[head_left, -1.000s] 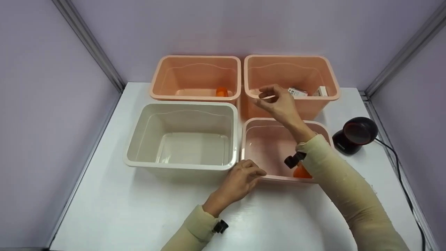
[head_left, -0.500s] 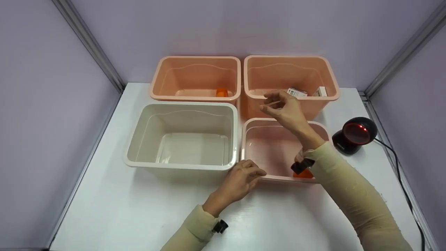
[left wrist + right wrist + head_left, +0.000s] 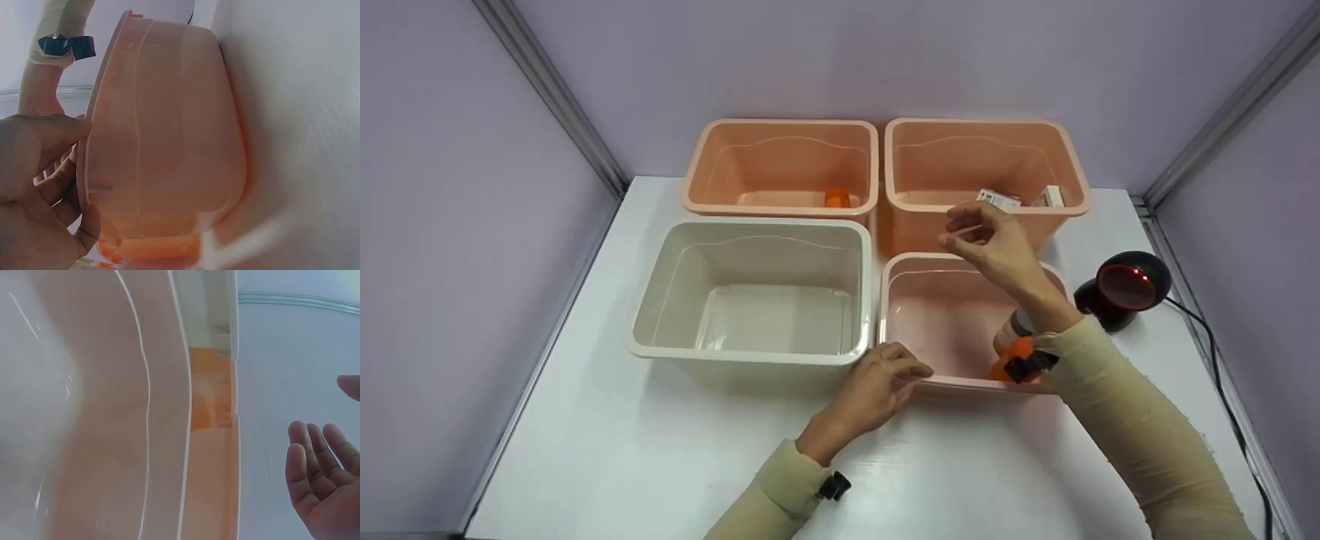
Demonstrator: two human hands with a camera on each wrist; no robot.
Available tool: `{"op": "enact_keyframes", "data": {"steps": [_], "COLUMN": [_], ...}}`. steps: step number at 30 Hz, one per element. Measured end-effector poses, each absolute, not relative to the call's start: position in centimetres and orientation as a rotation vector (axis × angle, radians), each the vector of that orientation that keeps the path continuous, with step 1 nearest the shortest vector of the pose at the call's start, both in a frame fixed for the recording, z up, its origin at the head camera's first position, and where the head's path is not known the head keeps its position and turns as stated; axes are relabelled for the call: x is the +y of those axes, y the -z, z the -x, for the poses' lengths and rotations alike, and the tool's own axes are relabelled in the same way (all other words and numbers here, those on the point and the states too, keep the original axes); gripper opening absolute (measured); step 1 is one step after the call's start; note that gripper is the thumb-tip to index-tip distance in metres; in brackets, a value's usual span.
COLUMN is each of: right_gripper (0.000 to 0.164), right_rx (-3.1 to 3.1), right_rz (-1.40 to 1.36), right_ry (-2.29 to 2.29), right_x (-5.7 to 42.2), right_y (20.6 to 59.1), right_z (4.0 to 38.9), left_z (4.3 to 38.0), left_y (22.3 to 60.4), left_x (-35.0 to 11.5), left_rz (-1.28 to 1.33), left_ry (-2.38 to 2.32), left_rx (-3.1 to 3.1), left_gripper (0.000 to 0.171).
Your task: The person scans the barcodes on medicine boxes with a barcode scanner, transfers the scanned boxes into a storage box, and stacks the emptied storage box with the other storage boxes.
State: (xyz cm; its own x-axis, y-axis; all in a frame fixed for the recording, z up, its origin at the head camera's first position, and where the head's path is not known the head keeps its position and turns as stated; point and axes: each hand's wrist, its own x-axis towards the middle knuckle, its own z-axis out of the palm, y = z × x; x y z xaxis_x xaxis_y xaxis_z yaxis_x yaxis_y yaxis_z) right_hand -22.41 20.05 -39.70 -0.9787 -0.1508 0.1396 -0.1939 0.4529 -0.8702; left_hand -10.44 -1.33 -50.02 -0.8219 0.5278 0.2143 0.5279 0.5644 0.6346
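Observation:
My left hand (image 3: 877, 386) is at the front left corner of the light pink bin (image 3: 930, 322). In the left wrist view the fingers (image 3: 62, 183) grip the bin's rim, some of them lying behind it. Above the back of the same bin is my right hand (image 3: 997, 247), its fingers loosely bent and apart from the thumb. The right wrist view shows nothing between that thumb and the fingers (image 3: 320, 467). Inside the light pink bin are an orange item (image 3: 1011, 361) and a dark-capped bottle or jar (image 3: 1011, 330), both partly covered by the right forearm.
A grey-white bin (image 3: 765, 358) stands to the left. Behind are two orange-pink bins: the left one (image 3: 780, 210) holds an orange item (image 3: 837, 198), the right one (image 3: 915, 208) small white boxes (image 3: 999, 199). A black scanner (image 3: 1132, 285) with a cable (image 3: 1215, 352) stands on the right.
My right hand has moved right and toward me, away from the back right bin. The scanner's red light has come on. The left hand stays on the rim.

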Motion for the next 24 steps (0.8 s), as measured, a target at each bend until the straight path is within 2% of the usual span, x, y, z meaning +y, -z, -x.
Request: {"op": "enact_keyframes", "data": {"steps": [5,16,24], "right_gripper": [0.042,0.047,0.041], "right_rx": [-2.659,-2.712,-2.720], "right_rz": [-0.362,-0.384,-0.383], "right_ry": [-1.538,-1.504,-1.468], "right_x": [21.4,23.3,24.9], "right_y": [41.1,41.1,41.4], "right_z": [22.9,21.5,20.7], "left_z": [10.5,10.6,10.7], "left_y": [50.1,50.2,50.2], "left_x": [-1.3,-1.5,-1.6], "left_rz": [0.934,0.936,0.945], "left_ry": [1.100,1.095,1.058], "left_rx": [-2.786,-2.782,-2.767], "left_gripper": [0.018,0.018,0.018]}}
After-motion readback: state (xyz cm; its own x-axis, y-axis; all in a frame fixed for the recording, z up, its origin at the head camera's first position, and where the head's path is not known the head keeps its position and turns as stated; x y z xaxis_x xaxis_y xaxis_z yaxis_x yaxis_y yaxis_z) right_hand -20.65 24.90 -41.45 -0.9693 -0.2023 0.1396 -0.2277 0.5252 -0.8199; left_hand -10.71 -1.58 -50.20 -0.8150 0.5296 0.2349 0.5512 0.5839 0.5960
